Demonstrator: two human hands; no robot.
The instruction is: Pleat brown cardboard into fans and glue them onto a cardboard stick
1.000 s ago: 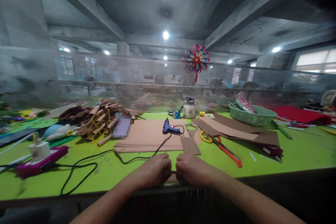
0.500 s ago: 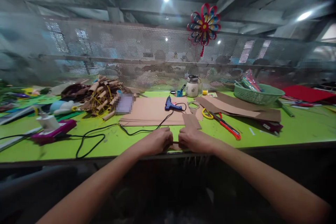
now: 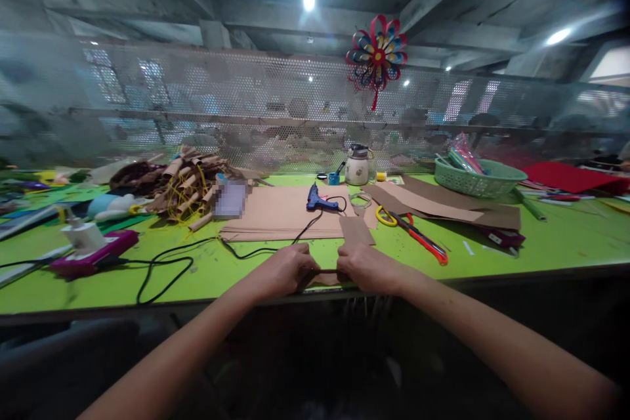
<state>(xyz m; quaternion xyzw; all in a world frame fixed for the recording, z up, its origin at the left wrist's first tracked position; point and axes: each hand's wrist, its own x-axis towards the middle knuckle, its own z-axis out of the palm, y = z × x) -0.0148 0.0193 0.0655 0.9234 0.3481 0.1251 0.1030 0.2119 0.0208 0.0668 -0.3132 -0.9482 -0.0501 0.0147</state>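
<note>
Pinching a brown paper roll [image 3: 327, 270] at both ends, left hand [image 3: 285, 270] and right hand [image 3: 369, 267] both clenched on it. Showing only in the short gap between the two sets of fingers, over the near edge of the green table [image 3: 221, 275]. Looking light, soft and easy to crush, so probably gripping lightly near the ends. Long axis running left-right, one end pointing into each fist. Glue gun [image 3: 317, 200] lying well beyond the fingers.

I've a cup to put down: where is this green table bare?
Most room: front right of the table, between scissors and near edge. A smaller patch: between the black cord and the left hand, which with the right hand grips a brown paper piece. Crowded: the back, around glue gun, cardboard sheets and basket; far left by the power strip.
</note>
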